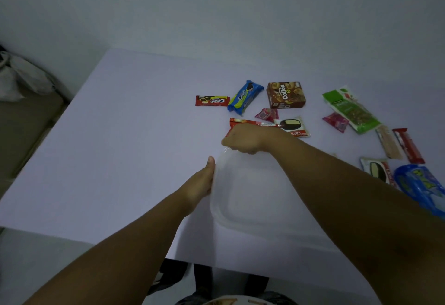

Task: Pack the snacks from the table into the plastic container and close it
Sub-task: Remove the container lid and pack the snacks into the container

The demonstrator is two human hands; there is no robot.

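Two hands are on the plastic container (250,196): my left hand (201,184) presses flat against its left wall, my right hand (243,139) clenches the far rim, perhaps prising at the lid. I judge it light, springy and slick, best held at rim corners. Just beyond my right knuckles lie a red wrapper (250,123) and ice-cream packet (295,125); the brown box (285,95) sits farther off, nothing blocking.
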